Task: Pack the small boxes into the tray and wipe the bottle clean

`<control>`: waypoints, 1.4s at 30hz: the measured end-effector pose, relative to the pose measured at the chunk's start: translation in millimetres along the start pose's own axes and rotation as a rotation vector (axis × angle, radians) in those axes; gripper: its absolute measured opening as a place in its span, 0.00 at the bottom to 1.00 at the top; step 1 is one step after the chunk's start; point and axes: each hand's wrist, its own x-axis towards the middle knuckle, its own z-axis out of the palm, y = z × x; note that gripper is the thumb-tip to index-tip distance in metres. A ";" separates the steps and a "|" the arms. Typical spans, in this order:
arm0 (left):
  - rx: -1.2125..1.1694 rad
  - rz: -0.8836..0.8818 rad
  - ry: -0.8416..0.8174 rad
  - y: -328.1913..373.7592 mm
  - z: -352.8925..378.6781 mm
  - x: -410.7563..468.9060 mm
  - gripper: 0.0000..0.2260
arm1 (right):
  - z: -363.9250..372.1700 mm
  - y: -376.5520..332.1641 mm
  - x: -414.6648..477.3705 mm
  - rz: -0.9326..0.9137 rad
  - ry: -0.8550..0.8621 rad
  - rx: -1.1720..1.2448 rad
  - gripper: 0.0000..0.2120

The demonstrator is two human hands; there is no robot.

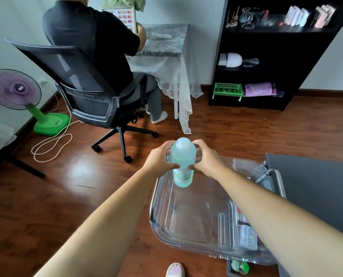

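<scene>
Holding steady over the cart: my left grip (160,159) and right grip (206,161) are both curled round the upper half of the pale blue bottle (182,154), fingers at the back, thumbs nearly meeting across the front. The bottle stands upright over the far left corner of the clear tray (166,233), though I can't tell whether its base rests on the tray floor or hangs just above it. No cloth or wipe shows anywhere, and neither grip is rubbing, so I'd judge the wiping is not yet under way, or at best only starting. As for the boxes, a few flat packs (246,235) lie along the tray's right side, partly behind my right forearm; the rest of the tray floor shows through bare, so I read the packing as only partly done, and whether more boxes wait out of view I can't say. The tray sits inside a metal rail (282,184) just beside a dark grey surface (316,186). Beyond that, a red-brown wooden floor (46,206), a person seated in a black mesh chair (80,90) at a lace-draped table (166,37), a purple and green fan (14,88) with a white cable (52,144) looped near it, and a black shelf (266,76) holding small bottles and glassware.
</scene>
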 end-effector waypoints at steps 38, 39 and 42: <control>0.605 -0.173 -0.523 -88.0 194.1 -57.9 0.45 | 91.8 182.8 -92.6 0.150 -0.287 -0.656 0.44; 0.600 -0.168 -0.521 -85.7 193.3 -59.7 0.46 | 90.1 178.3 -94.7 0.165 -0.304 -0.650 0.44; 0.605 -0.174 -0.525 -83.8 193.5 -60.1 0.46 | 75.4 162.5 -95.8 0.199 -0.361 -0.562 0.42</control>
